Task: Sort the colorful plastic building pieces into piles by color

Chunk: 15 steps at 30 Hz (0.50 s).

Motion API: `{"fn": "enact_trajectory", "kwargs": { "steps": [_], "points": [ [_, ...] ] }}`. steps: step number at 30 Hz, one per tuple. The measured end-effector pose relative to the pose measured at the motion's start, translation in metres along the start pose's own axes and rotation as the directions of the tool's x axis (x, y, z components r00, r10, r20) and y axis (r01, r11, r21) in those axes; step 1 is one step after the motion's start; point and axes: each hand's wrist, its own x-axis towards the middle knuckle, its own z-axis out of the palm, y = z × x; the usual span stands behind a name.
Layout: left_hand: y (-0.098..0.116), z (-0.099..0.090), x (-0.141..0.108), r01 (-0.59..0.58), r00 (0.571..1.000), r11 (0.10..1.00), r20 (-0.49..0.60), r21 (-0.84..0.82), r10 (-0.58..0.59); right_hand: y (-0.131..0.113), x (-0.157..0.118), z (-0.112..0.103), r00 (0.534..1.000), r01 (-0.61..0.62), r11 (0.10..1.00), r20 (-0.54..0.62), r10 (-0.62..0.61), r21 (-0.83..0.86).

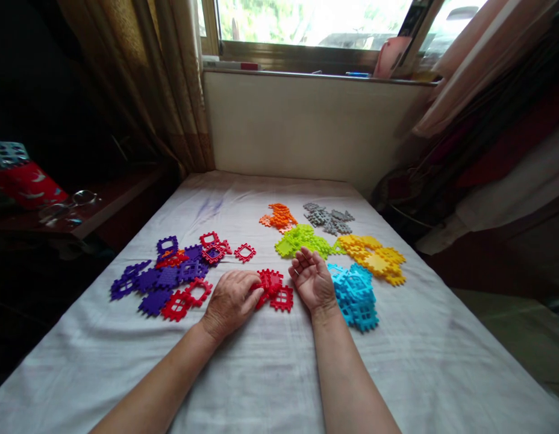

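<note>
- Red plastic square tiles with toothed edges (271, 278) lie in a small, loose heap between your two hands; take that heap as the clock's centre.
- White cloth covering (270, 374) spreads toward you at 6 o'clock, between your forearms, giving you room there.
- Its far edge meets the pale wall (279, 114) at 12 o'clock; its left edge runs near a dark wooden table (103, 223) at 10.
- Closer in, a purple toothed-tile pile (168, 277), mixed with red pieces, limits you at 9 o'clock, and a single red hollow frame (246, 260) lies at 11.
- Orange tiles (279, 215) sit at 12; lime-green tiles (302, 241) and, farther off, grey tiles (329, 219) at 1; yellow tiles (374, 259) between 2 and 3; sky-blue tiles (354, 295) at 3, just beside your right wrist.
- Your left hand (232, 301) has the red heap at its 2 o'clock, fingers bent over the near-left edge; you cannot tell whether they pinch a tile.
- Your right hand (313, 280) has the heap at its 9 o'clock, just apart, palm turned up and bare, fingers loosely curled.
</note>
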Motion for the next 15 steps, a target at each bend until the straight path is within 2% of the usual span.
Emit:
{"fn": "enact_trajectory", "kwargs": {
  "steps": [2,5,8,12,15],
  "points": [
    [-0.012,-0.001,0.005,0.025,0.999,0.999,-0.021,0.028,-0.024,0.000,0.000,0.000,1.000,0.005,1.000,0.010,-0.005,-0.009],
    [-0.033,-0.002,0.019,0.099,0.995,0.978,-0.048,0.181,-0.092,-0.001,0.000,0.001,1.000,-0.005,1.000,-0.003,0.005,0.002],
    [-0.051,0.001,0.032,0.130,0.991,0.945,-0.006,0.301,-0.134,-0.002,-0.001,0.003,1.000,-0.016,1.000,-0.024,0.016,0.018],
    [-0.061,0.001,0.038,0.110,0.992,0.954,0.028,0.280,-0.123,-0.002,-0.002,0.004,1.000,-0.008,1.000,-0.015,0.008,0.003],
    [-0.054,0.000,0.035,0.113,0.992,0.975,0.029,0.190,-0.121,-0.001,-0.001,0.003,1.000,-0.003,1.000,-0.027,0.003,0.011]
  ]
}}
